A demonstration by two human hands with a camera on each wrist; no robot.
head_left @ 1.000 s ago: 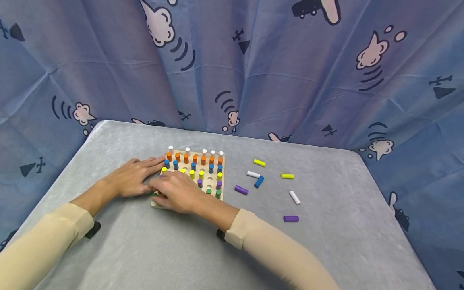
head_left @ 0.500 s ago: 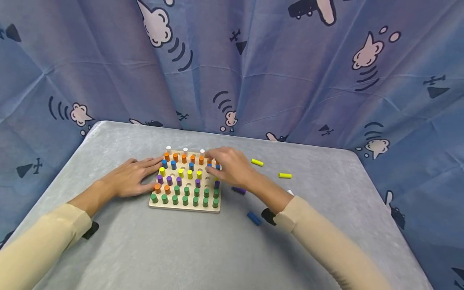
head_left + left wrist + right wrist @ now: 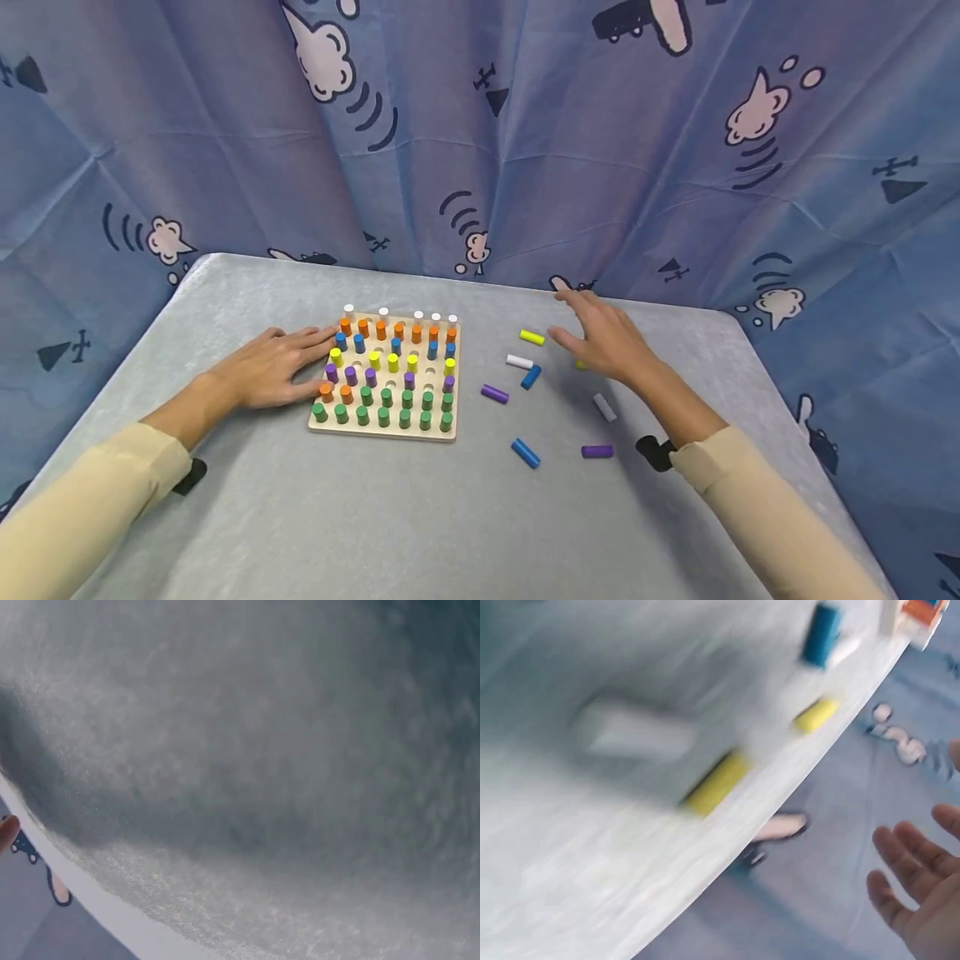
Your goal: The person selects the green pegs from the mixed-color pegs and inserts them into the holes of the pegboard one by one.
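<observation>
A wooden pegboard [image 3: 382, 435] lies left of centre, holding rows of white, orange, blue, yellow, purple and green pegs, with some bare holes. My left hand [image 3: 273, 367] rests at its left side, fingers straight and fingertips at the edge. In the left wrist view only one fingertip [image 3: 7, 831] shows. My right hand [image 3: 606, 335] hovers over the loose pegs with fingers spread and nothing in it. Beneath it a yellow peg [image 3: 718, 782] is partly hidden in the head view. A white peg [image 3: 604, 407] lies just nearer to me.
Other loose pegs lie right of the board: a yellow peg [image 3: 532, 337], a white peg [image 3: 519, 362], blue pegs [image 3: 531, 377], a purple peg [image 3: 495, 393] and another purple peg [image 3: 597, 452]. Behind the grey-covered table [image 3: 337, 517] hangs a patterned blue curtain [image 3: 600, 150].
My right hand has gone from the board's lower left, past its upper right corner, to above the loose pegs on the right. My left hand stays at the board's edge.
</observation>
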